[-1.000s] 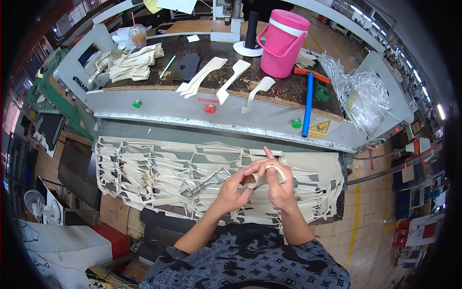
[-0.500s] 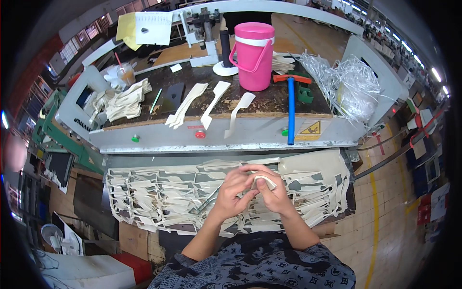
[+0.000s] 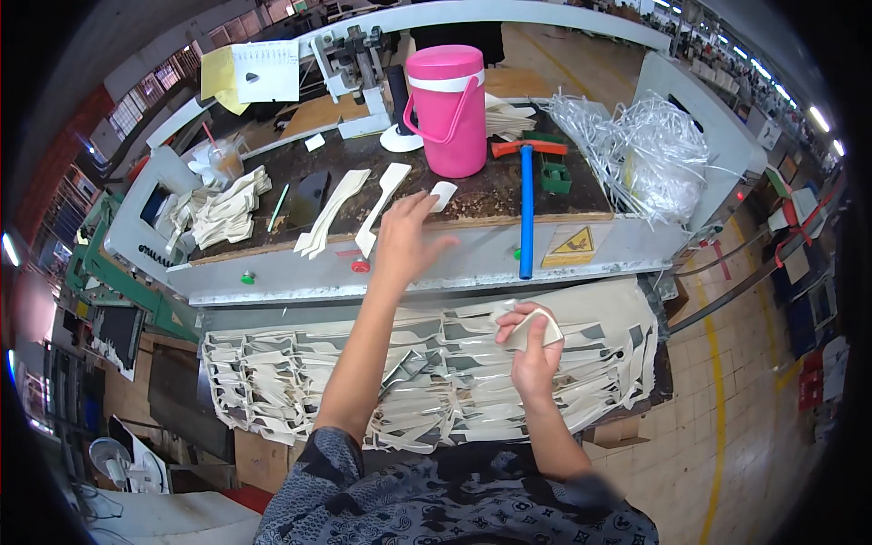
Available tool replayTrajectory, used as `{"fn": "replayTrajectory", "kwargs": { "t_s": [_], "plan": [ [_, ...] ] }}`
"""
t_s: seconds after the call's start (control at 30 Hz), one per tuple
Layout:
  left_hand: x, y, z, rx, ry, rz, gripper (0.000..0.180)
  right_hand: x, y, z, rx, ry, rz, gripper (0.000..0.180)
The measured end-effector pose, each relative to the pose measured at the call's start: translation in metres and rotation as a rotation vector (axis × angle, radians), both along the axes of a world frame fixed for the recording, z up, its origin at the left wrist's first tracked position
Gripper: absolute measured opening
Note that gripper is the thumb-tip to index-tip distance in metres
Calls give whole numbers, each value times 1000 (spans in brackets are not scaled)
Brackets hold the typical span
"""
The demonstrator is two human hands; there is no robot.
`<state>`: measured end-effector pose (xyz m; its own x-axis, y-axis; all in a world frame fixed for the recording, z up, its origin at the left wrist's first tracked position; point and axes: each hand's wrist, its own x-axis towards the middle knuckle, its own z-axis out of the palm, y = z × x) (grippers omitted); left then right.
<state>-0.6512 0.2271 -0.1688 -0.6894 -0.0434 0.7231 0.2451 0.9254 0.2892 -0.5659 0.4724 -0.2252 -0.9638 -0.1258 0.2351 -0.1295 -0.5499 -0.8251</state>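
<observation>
My right hand (image 3: 534, 356) grips a folded cream piece of sheet material (image 3: 540, 327), thumb on top, above the large cut-up cream sheet (image 3: 599, 313). Stretched out across the machine's front edge, my left hand (image 3: 406, 243) has its thumb spread away from the fingers. Its fingertips are beside a cream paddle-shaped piece (image 3: 443, 194); the hand hides the rest of that piece, and contact is unclear. Just left lie another paddle-shaped piece (image 3: 386, 200) and a small stack of similar long pieces (image 3: 334, 213). A grey-green metal cutting die (image 3: 407, 368) rests on the cut-up sheet.
On the dark machine table (image 3: 495, 195) stands a pink jug (image 3: 447, 113). A blue-handled hammer (image 3: 527, 209) overhangs the front edge beside a green box (image 3: 555, 177). Clear plastic strands (image 3: 668, 154) heap at right, a cream pile (image 3: 227, 207) at left. Buttons (image 3: 361, 266) line the front.
My hands have parted. The left has moved up and forward to the paddle-shaped piece on the machine table; the right keeps the folded piece, slightly further right. The view has shifted a little.
</observation>
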Motion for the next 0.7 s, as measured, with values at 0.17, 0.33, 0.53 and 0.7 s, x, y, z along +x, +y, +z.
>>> {"fn": "replayTrajectory", "kwargs": {
  "t_s": [0.17, 0.33, 0.53, 0.7],
  "plan": [
    [-4, -12, -18, 99, -101, -97, 20, 8, 16, -30, 28, -44, 30, 47],
    [66, 60, -36, 963, -73, -311, 17, 18, 38, -46, -326, -244, 175, 62],
    [167, 124, -42, 1174, -426, -455, 9, 19, 21, -16, -153, -310, 49, 68],
    [181, 144, -81, 1643, -435, -420, 13, 28, 3, -27, -144, -169, 119, 73]
  ]
}}
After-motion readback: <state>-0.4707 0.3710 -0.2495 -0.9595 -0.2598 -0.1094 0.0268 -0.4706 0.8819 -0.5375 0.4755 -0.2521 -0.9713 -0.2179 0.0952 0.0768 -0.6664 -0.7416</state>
